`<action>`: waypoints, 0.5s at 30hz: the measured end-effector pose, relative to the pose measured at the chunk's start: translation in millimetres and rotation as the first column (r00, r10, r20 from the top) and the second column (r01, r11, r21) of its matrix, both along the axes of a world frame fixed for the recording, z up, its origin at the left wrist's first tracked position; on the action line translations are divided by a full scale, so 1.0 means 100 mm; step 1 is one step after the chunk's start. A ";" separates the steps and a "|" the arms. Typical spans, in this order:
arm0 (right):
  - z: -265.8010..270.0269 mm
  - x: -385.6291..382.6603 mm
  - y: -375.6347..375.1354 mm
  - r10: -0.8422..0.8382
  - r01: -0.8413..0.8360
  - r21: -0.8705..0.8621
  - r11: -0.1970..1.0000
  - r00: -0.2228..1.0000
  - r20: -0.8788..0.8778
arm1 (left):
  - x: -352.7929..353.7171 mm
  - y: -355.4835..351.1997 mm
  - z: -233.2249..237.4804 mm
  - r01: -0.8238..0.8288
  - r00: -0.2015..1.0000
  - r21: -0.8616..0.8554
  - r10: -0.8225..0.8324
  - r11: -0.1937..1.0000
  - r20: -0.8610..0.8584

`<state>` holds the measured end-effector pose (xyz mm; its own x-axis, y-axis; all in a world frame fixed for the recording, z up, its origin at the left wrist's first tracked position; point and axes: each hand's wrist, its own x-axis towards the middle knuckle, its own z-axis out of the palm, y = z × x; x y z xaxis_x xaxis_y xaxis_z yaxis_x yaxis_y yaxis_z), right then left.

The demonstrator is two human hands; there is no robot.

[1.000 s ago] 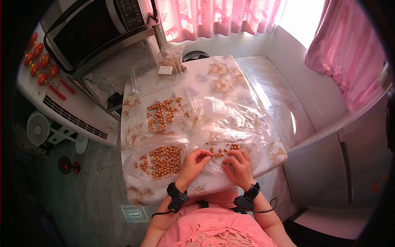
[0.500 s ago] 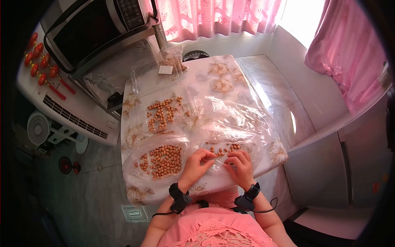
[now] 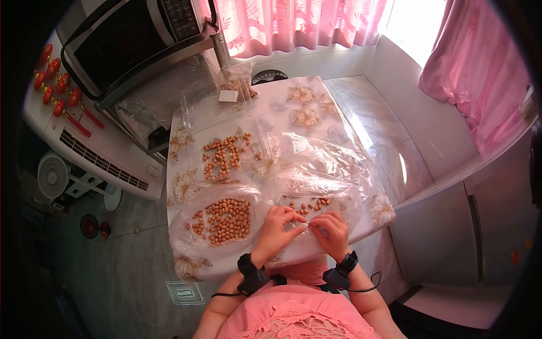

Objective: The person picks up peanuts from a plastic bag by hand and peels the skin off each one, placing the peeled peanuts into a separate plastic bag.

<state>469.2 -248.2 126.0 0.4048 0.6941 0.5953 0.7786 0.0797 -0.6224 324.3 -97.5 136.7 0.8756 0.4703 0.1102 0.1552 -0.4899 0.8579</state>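
Holding your left hand [image 3: 275,231] and right hand [image 3: 333,233] close together, grip too small to tell, beside brown nuts [image 3: 305,207] on the desk [image 3: 302,93]'s near-right plastic [image 3: 345,211], you'd likely find them light, firm, slippery, best pinched mid-body.

The one camera rides on the person's head, looking forward and steeply down. I'd call its view very wide: straight edges bow, and the corners fall into black. Nearest the lens, the pink top [image 3: 299,316] fills the bottom middle. The left hand [image 3: 276,231] and right hand [image 3: 332,233] come farther out, below centre; the table [image 3: 282,125] spreads beyond them, and the window curtain [image 3: 299,28] hangs far off at the upper edge.
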 end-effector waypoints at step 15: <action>-0.07 0.02 -0.03 0.061 -0.061 0.010 0.998 0.998 -0.010 | 0.05 -0.11 -0.07 -0.068 0.998 0.027 0.068 0.997 -0.003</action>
